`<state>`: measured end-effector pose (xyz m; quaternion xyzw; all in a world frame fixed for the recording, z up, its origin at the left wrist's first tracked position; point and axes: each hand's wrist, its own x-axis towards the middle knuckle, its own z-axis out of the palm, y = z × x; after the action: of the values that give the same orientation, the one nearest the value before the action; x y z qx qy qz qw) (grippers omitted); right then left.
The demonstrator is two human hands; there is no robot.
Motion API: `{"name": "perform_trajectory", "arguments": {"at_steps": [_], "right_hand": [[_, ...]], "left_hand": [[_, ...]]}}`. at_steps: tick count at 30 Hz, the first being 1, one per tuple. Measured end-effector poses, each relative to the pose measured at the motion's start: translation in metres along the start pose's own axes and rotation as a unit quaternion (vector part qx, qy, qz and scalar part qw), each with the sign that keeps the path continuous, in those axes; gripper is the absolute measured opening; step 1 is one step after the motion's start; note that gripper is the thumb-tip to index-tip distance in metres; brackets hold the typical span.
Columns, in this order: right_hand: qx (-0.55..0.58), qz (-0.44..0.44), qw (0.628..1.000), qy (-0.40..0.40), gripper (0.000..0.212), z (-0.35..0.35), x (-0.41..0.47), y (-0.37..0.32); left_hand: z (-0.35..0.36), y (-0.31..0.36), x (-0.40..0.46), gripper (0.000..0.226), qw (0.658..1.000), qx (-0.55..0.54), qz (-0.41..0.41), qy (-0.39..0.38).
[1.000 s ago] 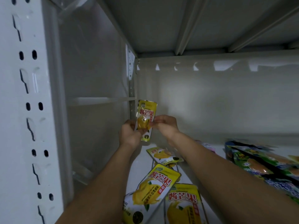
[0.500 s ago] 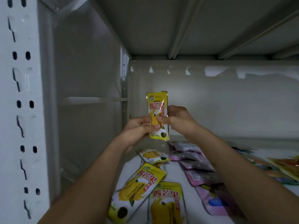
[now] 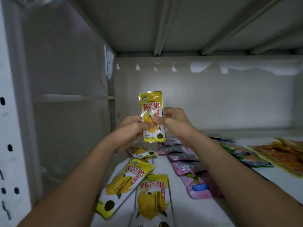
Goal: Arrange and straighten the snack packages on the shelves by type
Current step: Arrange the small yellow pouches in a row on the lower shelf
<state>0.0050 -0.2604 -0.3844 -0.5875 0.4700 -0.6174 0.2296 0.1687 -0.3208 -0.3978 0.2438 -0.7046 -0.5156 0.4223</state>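
I hold a yellow mango snack packet [image 3: 151, 105] upright in the air above the shelf [image 3: 180, 205], its printed front facing me. My left hand [image 3: 131, 128] grips its left edge and my right hand [image 3: 172, 119] pinches its right edge with the thumb on the front. Below lie three more yellow mango packets: a small one [image 3: 144, 153] at the back, a tilted one [image 3: 126, 184] and a straight one [image 3: 152, 197] near the front. A row of pink packets [image 3: 188, 164] runs back to front beside them.
Green and orange packets [image 3: 249, 154] lie on the shelf at the right, with a flat orange pack [image 3: 282, 153] beyond them. The shelf's side wall [image 3: 65, 79] and a perforated upright [image 3: 9, 128] stand at the left; the upper shelf's underside [image 3: 180, 22] is overhead.
Both hands carried the yellow packet to the right and slightly up, away from the left back corner, and turned it square to me. The view shifted, revealing the pink row.
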Motion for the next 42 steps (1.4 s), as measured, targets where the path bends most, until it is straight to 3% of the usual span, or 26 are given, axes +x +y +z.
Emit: {"name": "perform_trajectory", "arguments": {"at_steps": [8,19,24,31,36,42], "right_hand": [[-0.023,0.001,1.000,0.017,0.012,0.000,-0.002,-0.005],[0.016,-0.031,0.999,0.027,0.006,0.001,-0.003,-0.008],[0.013,-0.019,0.999,0.022,0.012,-0.003,-0.002,-0.007],[0.015,-0.025,0.999,0.040,0.015,0.006,0.001,-0.002],[-0.072,-0.004,0.997,0.018,0.004,0.007,0.000,0.007],[-0.093,0.003,0.995,-0.038,0.019,0.008,-0.004,0.007]], "left_hand": [[0.003,0.002,0.001,0.028,0.998,0.045,0.028,0.045],[0.004,0.009,-0.005,0.013,0.996,0.083,0.038,0.011],[0.005,0.010,-0.004,0.022,0.997,0.075,0.024,0.020],[0.003,0.010,0.000,0.016,0.997,0.035,0.039,0.052],[-0.001,0.011,0.002,0.014,0.995,-0.030,0.043,0.082],[0.001,0.012,0.001,0.016,0.992,-0.036,0.076,0.097]]}}
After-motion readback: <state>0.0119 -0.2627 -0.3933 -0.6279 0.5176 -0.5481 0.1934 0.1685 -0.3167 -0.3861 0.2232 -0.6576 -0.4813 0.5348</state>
